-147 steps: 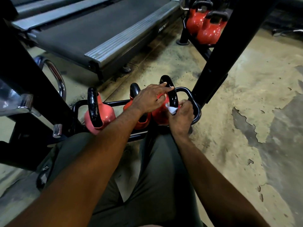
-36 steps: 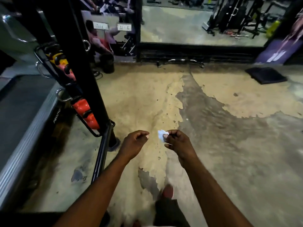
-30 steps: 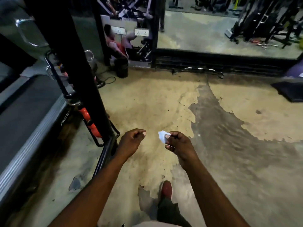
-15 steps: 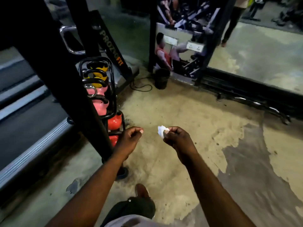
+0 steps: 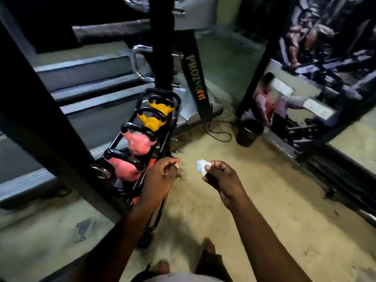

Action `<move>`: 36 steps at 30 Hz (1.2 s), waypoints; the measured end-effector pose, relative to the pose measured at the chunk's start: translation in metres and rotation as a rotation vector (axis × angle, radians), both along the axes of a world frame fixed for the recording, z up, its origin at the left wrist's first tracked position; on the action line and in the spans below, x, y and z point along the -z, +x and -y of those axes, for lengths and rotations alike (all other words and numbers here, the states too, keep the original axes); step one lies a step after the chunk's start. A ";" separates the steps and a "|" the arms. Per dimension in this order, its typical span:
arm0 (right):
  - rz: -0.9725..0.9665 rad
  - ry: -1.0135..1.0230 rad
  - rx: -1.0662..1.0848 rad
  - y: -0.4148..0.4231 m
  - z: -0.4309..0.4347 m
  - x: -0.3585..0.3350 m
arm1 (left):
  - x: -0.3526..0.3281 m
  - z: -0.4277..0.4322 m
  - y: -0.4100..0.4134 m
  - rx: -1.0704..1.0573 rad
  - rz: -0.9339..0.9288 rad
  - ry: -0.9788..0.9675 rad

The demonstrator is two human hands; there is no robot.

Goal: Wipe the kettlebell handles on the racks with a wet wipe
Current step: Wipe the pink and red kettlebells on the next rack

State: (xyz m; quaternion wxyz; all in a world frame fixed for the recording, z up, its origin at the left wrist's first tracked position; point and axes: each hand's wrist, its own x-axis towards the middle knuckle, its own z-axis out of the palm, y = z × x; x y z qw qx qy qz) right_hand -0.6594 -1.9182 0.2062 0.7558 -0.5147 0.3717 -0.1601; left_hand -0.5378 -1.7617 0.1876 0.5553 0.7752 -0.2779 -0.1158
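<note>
Gym floor (image 5: 284, 200) underfoot, treadmills at left. Pinched a crumpled wipe (image 5: 202, 165) at the fingertips of the right grip (image 5: 223, 180), in the air just right of the rack (image 5: 175, 106). Kept the left grip (image 5: 160, 178) curled before the rack's near end, with nothing seen in it. Likely needed the wipe wrapped round the nearest handle (image 5: 122, 157) and rubbed along its full arc, the left grip steadying the bell. Faced a post (image 5: 50, 139) crowding the rack's left. Left bin (image 5: 249, 133) and cable (image 5: 217, 131) well beyond.

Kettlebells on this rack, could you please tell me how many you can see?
4 clearly: far yellow, near yellow, far pink, near pink. Red patches behind the left hand suggest more hidden below.
</note>
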 end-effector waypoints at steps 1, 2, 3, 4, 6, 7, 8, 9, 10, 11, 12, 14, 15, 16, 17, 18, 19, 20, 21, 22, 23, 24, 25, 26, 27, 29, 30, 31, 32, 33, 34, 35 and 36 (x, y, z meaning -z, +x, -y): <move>0.004 0.017 -0.036 0.017 0.012 -0.001 | -0.004 0.004 0.008 -0.046 0.038 -0.014; 0.012 0.036 -0.071 0.034 0.022 0.000 | -0.008 0.007 0.016 -0.092 0.087 -0.017; 0.021 0.050 -0.114 0.052 0.032 0.003 | -0.011 0.011 0.024 -0.156 0.173 -0.002; 0.031 0.061 -0.162 0.069 0.040 0.007 | -0.013 0.014 0.032 -0.220 0.267 0.033; 0.039 0.075 -0.291 0.097 0.050 0.018 | -0.014 0.019 0.044 -0.367 0.321 0.059; 0.038 0.078 -0.370 0.110 0.055 0.022 | -0.015 0.020 0.050 -0.462 0.288 0.041; 0.037 0.076 -0.453 0.126 0.061 0.026 | -0.017 0.022 0.057 -0.560 0.277 0.019; 0.038 0.073 -0.535 0.141 0.068 0.028 | -0.019 0.023 0.065 -0.649 0.291 0.007; 0.043 0.074 -0.601 0.155 0.073 0.027 | -0.020 0.024 0.073 -0.720 0.311 0.008; 0.047 0.077 -0.677 0.170 0.076 0.026 | -0.016 0.022 0.082 -0.792 0.324 0.011; 0.045 0.074 -0.747 0.182 0.078 0.025 | -0.013 0.020 0.090 -0.863 0.311 0.022; 0.035 0.044 -0.878 0.203 0.073 0.026 | -0.005 0.012 0.102 -0.983 0.203 0.049; 0.043 0.024 -0.923 0.212 0.069 0.027 | 0.000 0.008 0.109 -1.010 0.131 0.043; 0.056 0.009 -0.977 0.223 0.062 0.027 | 0.003 0.002 0.115 -1.030 0.081 0.051; 0.077 -0.009 -1.028 0.232 0.053 0.027 | 0.007 -0.002 0.120 -1.037 0.055 0.076; 0.094 -0.036 -1.079 0.238 0.045 0.028 | 0.011 -0.006 0.124 -1.038 0.029 0.107; 0.102 -0.071 -1.121 0.241 0.035 0.030 | 0.014 -0.010 0.125 -1.032 -0.006 0.129; 0.107 -0.115 -1.144 0.242 0.027 0.032 | 0.016 -0.012 0.126 -1.026 -0.048 0.143; 0.111 -0.154 -1.161 0.243 0.018 0.035 | 0.017 -0.014 0.125 -1.030 -0.088 0.155; 0.111 -0.194 -1.170 0.245 0.009 0.036 | 0.019 -0.016 0.126 -1.045 -0.123 0.159; 0.107 -0.234 -1.179 0.248 0.000 0.035 | 0.020 -0.020 0.127 -1.066 -0.147 0.151; 0.109 -0.274 -1.186 0.252 -0.009 0.031 | 0.022 -0.023 0.130 -1.085 -0.171 0.132; 0.126 -0.314 -1.190 0.257 -0.017 0.028 | 0.022 -0.026 0.134 -1.095 -0.193 0.102; 0.154 -0.352 -1.199 0.260 -0.023 0.026 | 0.024 -0.028 0.137 -1.106 -0.215 0.074; 0.187 -0.412 -1.211 0.260 -0.028 0.026 | 0.027 -0.029 0.139 -1.120 -0.235 0.052; 0.254 -0.637 -1.209 0.250 -0.029 0.036 | 0.032 -0.029 0.140 -1.147 -0.255 0.020; 0.272 -0.741 -1.192 0.241 -0.025 0.046 | 0.034 -0.028 0.139 -1.157 -0.253 0.009; 0.278 -0.801 -1.166 0.232 -0.022 0.057 | 0.035 -0.028 0.138 -1.167 -0.256 0.010; 0.270 -0.812 -1.129 0.224 -0.017 0.067 | 0.035 -0.027 0.137 -1.171 -0.260 0.011; 0.256 -0.799 -1.085 0.218 -0.015 0.074 | 0.035 -0.027 0.137 -1.167 -0.266 0.008; 0.249 -0.784 -1.044 0.217 -0.016 0.076 | 0.035 -0.027 0.138 -1.156 -0.270 0.002; 0.259 -0.783 -1.011 0.221 -0.019 0.074 | 0.031 -0.026 0.139 -1.156 -0.268 0.001; 0.280 -0.791 -1.001 0.226 -0.024 0.069 | 0.028 -0.028 0.140 -1.164 -0.267 -0.002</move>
